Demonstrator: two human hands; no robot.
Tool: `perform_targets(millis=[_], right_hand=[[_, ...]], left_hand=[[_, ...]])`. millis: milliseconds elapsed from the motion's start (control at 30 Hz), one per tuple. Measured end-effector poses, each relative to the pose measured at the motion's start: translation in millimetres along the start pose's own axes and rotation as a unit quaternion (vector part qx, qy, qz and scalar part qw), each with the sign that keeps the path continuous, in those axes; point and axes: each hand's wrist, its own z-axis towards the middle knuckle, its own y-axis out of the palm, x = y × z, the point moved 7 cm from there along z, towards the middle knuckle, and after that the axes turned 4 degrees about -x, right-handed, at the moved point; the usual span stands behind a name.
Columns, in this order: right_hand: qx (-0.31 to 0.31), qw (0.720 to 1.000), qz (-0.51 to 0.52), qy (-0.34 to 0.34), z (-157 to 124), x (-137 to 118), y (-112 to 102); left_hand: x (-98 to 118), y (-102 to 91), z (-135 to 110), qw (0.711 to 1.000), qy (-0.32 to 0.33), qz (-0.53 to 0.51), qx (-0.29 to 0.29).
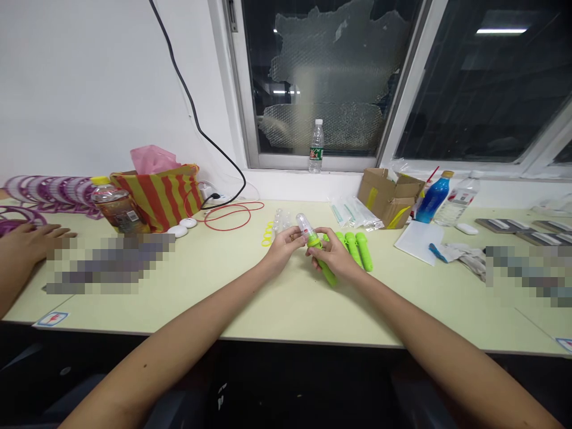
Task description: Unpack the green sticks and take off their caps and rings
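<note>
Between my two hands is a light stick with a bright green handle point(328, 274) and a clear domed cap point(304, 223), tilted with the dome pointing away from me. My right hand point(336, 255) is closed around the green handle. The fingers of my left hand point(285, 245) are pinched at the joint below the dome. Several more green handles point(365, 253) lie side by side just right of my right hand. Beyond my left hand are several clear caps point(279, 219), partly hidden, beside a row of yellow rings point(267, 233).
Plastic packets point(353, 213) and an open cardboard box point(388, 196) are at the back. Bottles point(435, 196), white paper point(417, 241) and a glove point(465, 257) lie right. Left are a red cable point(229, 226), a striped bag point(165, 196) and another person's hand point(38, 241).
</note>
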Motion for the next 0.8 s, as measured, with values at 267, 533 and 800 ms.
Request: perform_targets(millis=[267, 533, 800], right_hand=[[0.092, 0.990, -0.104, 0.006, -0.9, 6.5, -8.6], [0.087, 0.992, -0.092, 0.008, -1.9, -5.9, -7.7], [0.070, 0.991, -0.116, -0.009, -0.2, -8.8, -8.8]], left_hand=[[1.1, -4.3, -2.6, 0.995, 0.008, 0.017, 0.100], [8.2, -6.1, -2.2, 0.995, 0.002, -0.004, 0.101], [5.0, -10.3, 0.3, 0.996, 0.017, -0.014, 0.089]])
